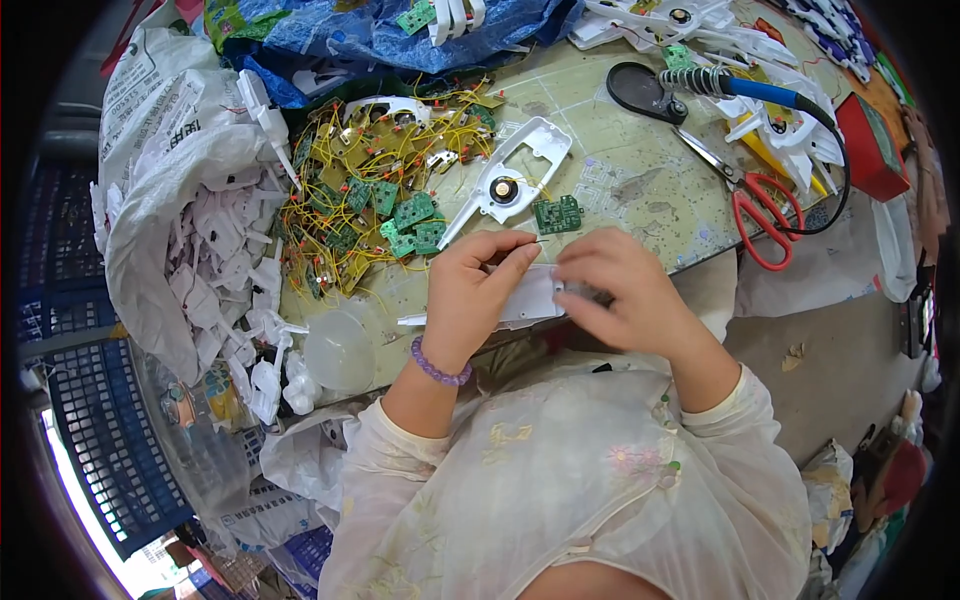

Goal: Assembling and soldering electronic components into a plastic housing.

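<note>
My left hand [478,285], with a purple bead bracelet on its wrist, pinches a thin dark strand [542,241] between thumb and finger; it looks like a wire end. Beneath both hands lies a white plastic shell [533,300] at the table's near edge. My right hand [618,288] hovers over the shell's right end, its fingers curled and smeared by motion, so what they hold, if anything, cannot be made out. Just beyond the hands sits a green circuit board [559,214]. Behind it rests another white shell [522,165] with a round speaker [503,189] in it.
A heap of circuit boards with yellow wires [370,170] covers the table's left. Beside it stands a sack [150,230] of white plastic parts. Red-handled scissors [755,205], a blue-handled soldering iron [760,92] and a red box [872,148] are at the right. A clear round container [340,350] sits near left.
</note>
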### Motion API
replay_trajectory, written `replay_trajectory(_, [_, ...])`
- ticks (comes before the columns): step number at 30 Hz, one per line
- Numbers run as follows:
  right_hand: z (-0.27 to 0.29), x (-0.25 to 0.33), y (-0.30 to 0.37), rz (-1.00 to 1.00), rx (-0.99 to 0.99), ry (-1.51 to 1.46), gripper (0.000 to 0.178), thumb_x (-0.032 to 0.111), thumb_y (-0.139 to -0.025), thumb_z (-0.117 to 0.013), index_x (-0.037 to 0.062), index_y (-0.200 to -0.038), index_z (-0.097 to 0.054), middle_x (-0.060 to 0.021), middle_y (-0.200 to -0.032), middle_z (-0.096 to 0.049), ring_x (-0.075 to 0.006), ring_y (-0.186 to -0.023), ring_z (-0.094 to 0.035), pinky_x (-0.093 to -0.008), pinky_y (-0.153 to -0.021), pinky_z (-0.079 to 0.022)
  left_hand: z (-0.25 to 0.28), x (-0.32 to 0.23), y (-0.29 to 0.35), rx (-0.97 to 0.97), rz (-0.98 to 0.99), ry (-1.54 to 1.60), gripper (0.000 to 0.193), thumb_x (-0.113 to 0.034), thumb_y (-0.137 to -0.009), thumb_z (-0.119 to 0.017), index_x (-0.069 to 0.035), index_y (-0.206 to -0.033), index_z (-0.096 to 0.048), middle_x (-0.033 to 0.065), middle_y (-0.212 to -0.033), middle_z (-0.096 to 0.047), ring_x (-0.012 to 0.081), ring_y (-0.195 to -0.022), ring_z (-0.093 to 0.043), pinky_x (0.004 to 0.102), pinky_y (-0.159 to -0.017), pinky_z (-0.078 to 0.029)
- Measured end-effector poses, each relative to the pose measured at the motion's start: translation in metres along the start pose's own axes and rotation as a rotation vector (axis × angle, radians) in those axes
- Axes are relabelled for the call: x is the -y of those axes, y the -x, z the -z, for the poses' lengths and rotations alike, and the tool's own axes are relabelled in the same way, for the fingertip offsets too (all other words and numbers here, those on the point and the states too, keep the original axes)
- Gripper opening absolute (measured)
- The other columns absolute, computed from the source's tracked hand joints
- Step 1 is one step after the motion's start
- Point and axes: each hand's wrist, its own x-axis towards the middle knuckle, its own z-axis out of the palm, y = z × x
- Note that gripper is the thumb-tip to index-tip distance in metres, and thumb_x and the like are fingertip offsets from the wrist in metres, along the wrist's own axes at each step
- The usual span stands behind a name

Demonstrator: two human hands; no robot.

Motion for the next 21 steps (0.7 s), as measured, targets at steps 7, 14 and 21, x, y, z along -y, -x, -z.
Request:
replay_trajectory(7, [-0.013,-0.014,-0.023,-0.232,-0.261,0.391,0.018,0.017,-0.076,-0.071,0.0053,-0.082,-0.058,-0.0097,-0.081,-0.058,-0.0304,-0.078,-0.057,-0.0413,-0.067,-0.047,-0.006,-0.008,0.003,-0.064,-0.119,-0.292,0.009,-0.009,-0.079,-0.068,-0.001,-0.084,-0.069,0.0088,-0.074,-0.064,0.0154,-0.061,-0.06,0.027,-0.057,-0.047])
replay_trajectory(14, [-0.009,-0.025,-0.026,-0.162,-0.144,0.457,0.025,0.012,-0.075,-0.07,0.0041,-0.097,-0.062,-0.0104,-0.097,-0.063,-0.0305,-0.087,-0.06,-0.0396,-0.074,-0.048,-0.009,-0.011,0.0,-0.039,-0.249,-0.468,0.008,-0.01,-0.077,-0.068,-0.003,-0.082,-0.068,0.0095,-0.074,-0.063,0.0211,-0.06,-0.061,0.03,-0.056,-0.048])
replay_trajectory(21, [-0.003,0.002,-0.004,-0.258,-0.084,-0.036,0.018,0.015,-0.076,-0.069,0.0038,-0.088,-0.063,-0.0108,-0.086,-0.064,-0.0309,-0.084,-0.058,-0.0417,-0.073,-0.046,-0.007,-0.008,-0.005,-0.008,-0.308,-0.478,0.009,-0.01,-0.078,-0.069,-0.003,-0.084,-0.068,0.0093,-0.076,-0.064,0.0212,-0.061,-0.061,0.0302,-0.057,-0.048])
